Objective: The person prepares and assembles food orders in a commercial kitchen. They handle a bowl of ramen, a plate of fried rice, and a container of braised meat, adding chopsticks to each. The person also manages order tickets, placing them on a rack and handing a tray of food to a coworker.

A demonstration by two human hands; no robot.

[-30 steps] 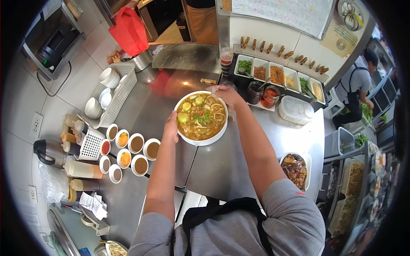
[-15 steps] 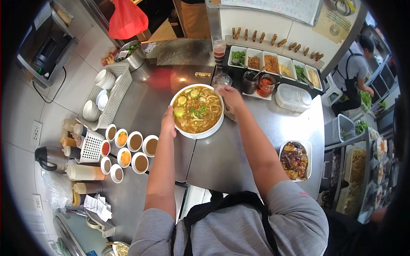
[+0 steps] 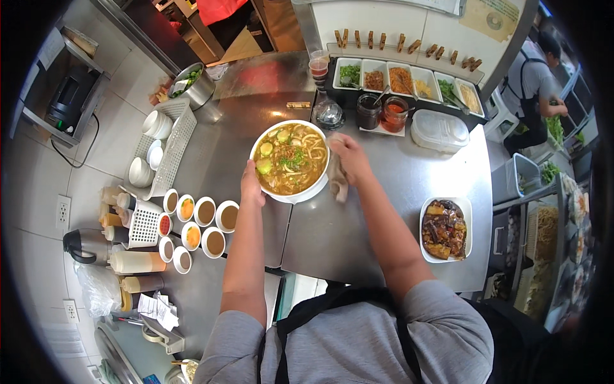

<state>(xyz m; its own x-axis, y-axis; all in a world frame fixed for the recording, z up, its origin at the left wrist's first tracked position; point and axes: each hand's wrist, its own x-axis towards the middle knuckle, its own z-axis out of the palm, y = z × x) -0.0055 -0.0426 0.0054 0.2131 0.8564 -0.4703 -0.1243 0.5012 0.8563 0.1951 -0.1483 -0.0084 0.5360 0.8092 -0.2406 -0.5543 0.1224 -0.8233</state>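
Kettle (image 3: 89, 248): steel with a black handle, well left of the noodle bowl (image 3: 312, 192) and nearer the person.
Squeeze bottles (image 3: 135, 262): a cluster, left of the noodle bowl, with a small white basket (image 3: 142, 225) beside them.
Long basket (image 3: 177, 152): pale, with stacked white bowls in it, left of the noodle bowl.
Pot (image 3: 204, 93): metal, with something green inside, beyond the noodle bowl to its left.
Sauce cups (image 3: 204, 212): nine, mostly brown inside, between the small white basket and the noodle bowl.
Left hand (image 3: 251, 184): set against the noodle bowl's left side; whether its fingers curl underneath, I cannot tell.
Noodle bowl: white, full of brown noodle soup with green garnish, on the steel counter (image 3: 358, 237) between the two hands.
Glass jar (image 3: 329, 115): clear, just beyond the noodle bowl's right side.
Right hand (image 3: 350, 158): closed on a bunched tan cloth (image 3: 338, 184), just right of the noodle bowl; whether the cloth touches it, I cannot tell.
Dark jar (image 3: 368, 113) and red jar (image 3: 392, 118): together, beyond the noodle bowl to its right.
Topping tubs (image 3: 414, 88): six in a row, farther beyond the noodle bowl.
Plastic box (image 3: 439, 132): lidded, right of the noodle bowl.
Dish (image 3: 469, 232): white, holding dark glazed food, right of the noodle bowl and nearer the person.
Co-worker (image 3: 531, 86): in an apron, far right of the noodle bowl.
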